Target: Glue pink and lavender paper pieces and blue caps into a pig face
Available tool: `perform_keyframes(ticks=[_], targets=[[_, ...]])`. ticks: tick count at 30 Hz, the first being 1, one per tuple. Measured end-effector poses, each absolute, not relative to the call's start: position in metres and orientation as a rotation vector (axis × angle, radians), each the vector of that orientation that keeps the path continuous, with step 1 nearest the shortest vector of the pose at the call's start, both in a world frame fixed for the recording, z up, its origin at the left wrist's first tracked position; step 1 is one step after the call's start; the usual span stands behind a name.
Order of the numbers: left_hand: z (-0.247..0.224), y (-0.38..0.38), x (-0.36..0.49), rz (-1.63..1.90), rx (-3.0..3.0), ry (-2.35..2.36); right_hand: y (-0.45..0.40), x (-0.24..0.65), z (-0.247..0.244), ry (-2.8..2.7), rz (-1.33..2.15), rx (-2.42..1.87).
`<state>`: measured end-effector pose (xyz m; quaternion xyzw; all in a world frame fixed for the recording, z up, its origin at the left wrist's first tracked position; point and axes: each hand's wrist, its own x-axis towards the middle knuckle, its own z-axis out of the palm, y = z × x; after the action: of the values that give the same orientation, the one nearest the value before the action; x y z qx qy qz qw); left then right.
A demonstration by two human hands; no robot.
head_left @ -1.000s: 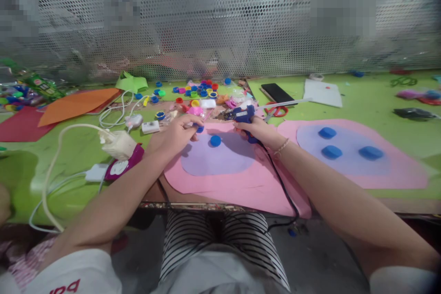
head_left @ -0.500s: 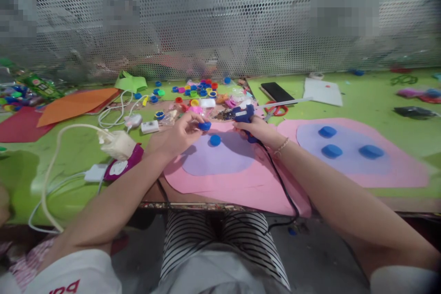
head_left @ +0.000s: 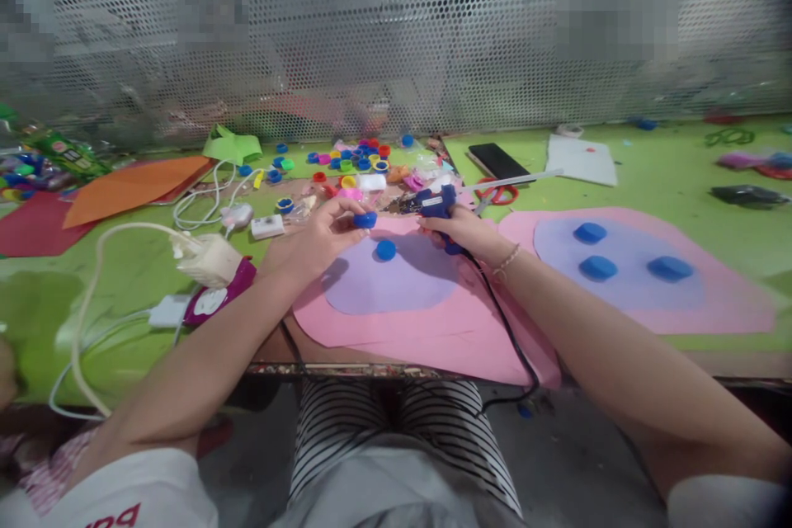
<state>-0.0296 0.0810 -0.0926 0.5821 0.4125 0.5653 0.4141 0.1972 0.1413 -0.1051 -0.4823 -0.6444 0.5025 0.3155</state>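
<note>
Pinched in the fingers of my left hand (head_left: 331, 233) is a blue bottle cap (head_left: 365, 219), held above the upper left of a purple paper shape (head_left: 396, 285). That shape lies on pink paper (head_left: 352, 333). One more blue cap (head_left: 385, 250) sits on the purple paper just below the held one. My right hand (head_left: 465, 231) grips a blue glue gun (head_left: 435, 203), its nozzle pointing left toward the held cap but apart from it. A clear glue stick (head_left: 513, 179) juts from the gun's back, and a black cord (head_left: 504, 318) hangs down.
Three blue caps stand on a second purple shape (head_left: 624, 289) on pink paper at right. Red-handled scissors (head_left: 498, 191) and a black phone (head_left: 498, 162) lie behind the gun. Loose coloured caps (head_left: 359, 158) spread at the back. A power strip (head_left: 219, 295) with cables lies left.
My left hand and its cap have shifted very slightly up and left. The glue gun stays almost where it was; the whole view has moved a little.
</note>
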Motion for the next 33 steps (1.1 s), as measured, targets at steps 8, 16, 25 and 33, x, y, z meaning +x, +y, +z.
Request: perform_keyframes(ticks=[8, 16, 25, 33], targets=[[-0.096, 0.083, -0.029, 1.412, 1.447, 1.052, 0.141, 0.197, -0.104, -1.713, 1.295, -1.264], [-0.102, 0.087, -0.033, 1.388, 1.528, 1.073, 0.14, 0.197, -0.103, -1.725, 1.271, -1.262], [-0.105, 0.088, -0.037, 1.318, 1.532, 1.187, 0.141, 0.198, -0.105, -1.725, 1.287, -1.228], [-0.103, 0.087, -0.036, 1.338, 1.531, 1.104, 0.143, 0.199, -0.109, -1.689, 1.332, -1.162]])
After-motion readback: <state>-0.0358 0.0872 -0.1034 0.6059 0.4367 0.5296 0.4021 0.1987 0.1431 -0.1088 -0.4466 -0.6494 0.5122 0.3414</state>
